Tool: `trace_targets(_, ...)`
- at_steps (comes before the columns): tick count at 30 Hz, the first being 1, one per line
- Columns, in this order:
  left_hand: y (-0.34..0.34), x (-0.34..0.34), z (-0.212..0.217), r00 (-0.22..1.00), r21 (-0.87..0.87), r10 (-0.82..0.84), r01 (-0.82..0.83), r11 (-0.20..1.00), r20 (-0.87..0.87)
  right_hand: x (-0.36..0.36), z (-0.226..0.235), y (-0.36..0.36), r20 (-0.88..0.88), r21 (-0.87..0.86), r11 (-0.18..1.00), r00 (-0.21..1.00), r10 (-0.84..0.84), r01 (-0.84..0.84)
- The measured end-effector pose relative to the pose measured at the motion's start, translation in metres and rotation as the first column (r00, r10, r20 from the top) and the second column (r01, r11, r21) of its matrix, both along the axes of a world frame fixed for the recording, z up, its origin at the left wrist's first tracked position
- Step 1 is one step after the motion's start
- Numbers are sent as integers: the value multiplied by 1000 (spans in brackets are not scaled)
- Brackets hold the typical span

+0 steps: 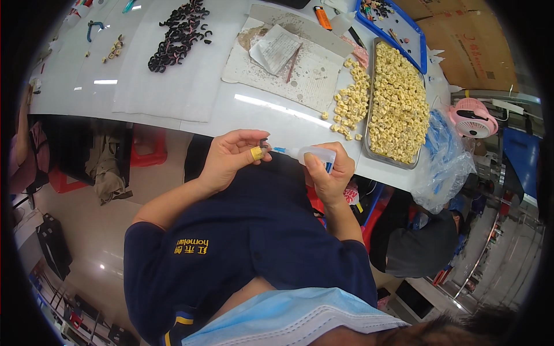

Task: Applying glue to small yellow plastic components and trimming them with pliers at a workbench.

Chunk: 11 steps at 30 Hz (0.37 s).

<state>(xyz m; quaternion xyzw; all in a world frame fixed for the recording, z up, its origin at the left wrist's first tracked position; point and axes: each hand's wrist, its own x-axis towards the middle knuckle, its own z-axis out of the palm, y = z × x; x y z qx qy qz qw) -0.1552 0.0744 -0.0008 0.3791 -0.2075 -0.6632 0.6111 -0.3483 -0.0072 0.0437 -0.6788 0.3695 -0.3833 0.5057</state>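
Note:
Just off the table's near edge, my left hand (226, 154) pinches a small dark piece (264, 142) between thumb and fingers. A yellow band (257, 153) wraps the tip of the thumb. My right hand (336, 173) grips a white squeeze bottle (320, 154), lying nearly level with its blue needle tip (279, 150) pointing left at the dark piece. Whether the tip touches the piece is too small to tell. Fingers partly hide the piece's shape.
A metal tray (398, 104) heaped with small yellow pieces stands right, with loose yellow pieces (351, 104) beside it. Worn cardboard (314, 86) lies mid-table. Farther left is a pile of black curved pieces (179, 34). A blue tray (424, 43), plastic bag (441, 173) and pink fan (472, 117) are right.

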Motion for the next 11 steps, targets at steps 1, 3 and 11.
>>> trace_targets(1, 0, 1, 0, 1000, -2, -2, 2, 1000, 2, 1, 0, 0, -1, -5, 1000, 1000, -4, 4)
trace_targets(3, 1, 2, -2, 1000, -4, 5, -5, 1000, 6, -2, -5, -1, 45, 12, 999, 998, -40, 40)
trace_targets(11, 6, 5, -6, 989, -58, 0, 8, 998, 147, 27, -19, -55, 10, 287, 938, 979, -206, 194)
